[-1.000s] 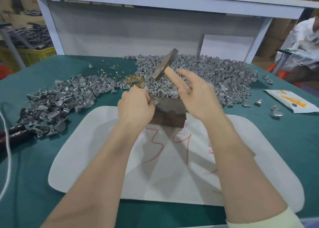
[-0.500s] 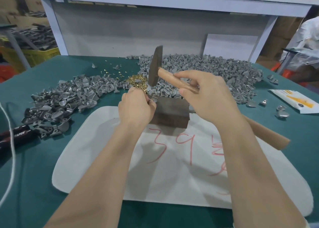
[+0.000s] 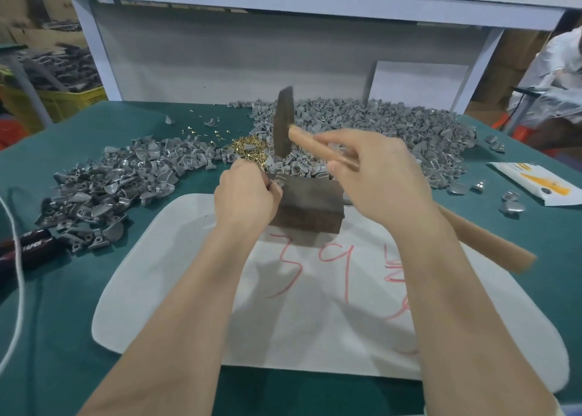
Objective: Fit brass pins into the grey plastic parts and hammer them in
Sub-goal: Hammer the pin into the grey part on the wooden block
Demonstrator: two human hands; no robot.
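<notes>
- Along the far side of the counter (image 3: 78, 321): heaps of grey plastic parts (image 3: 393, 126).
- On the white mat (image 3: 315, 337), at its far edge: dark block (image 3: 310, 206).
- Over the block's far-left corner: hammer (image 3: 283, 123), head upright, handle running near-right through the right hand (image 3: 381, 176), closed round it.
- Touching the block's left side: left hand (image 3: 245, 195), pinching a grey part (image 3: 274, 178) on the top edge, just below the hammer face.
- Beyond the left hand: pile of brass pins (image 3: 248, 148).
- Pin in the held part: too small to tell.

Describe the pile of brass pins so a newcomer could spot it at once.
On the green table, two heaps of grey plastic parts spread along the far side. Between them, just beyond the left hand, lies the small pile of brass pins, the only glittering gold among dull grey.
</notes>
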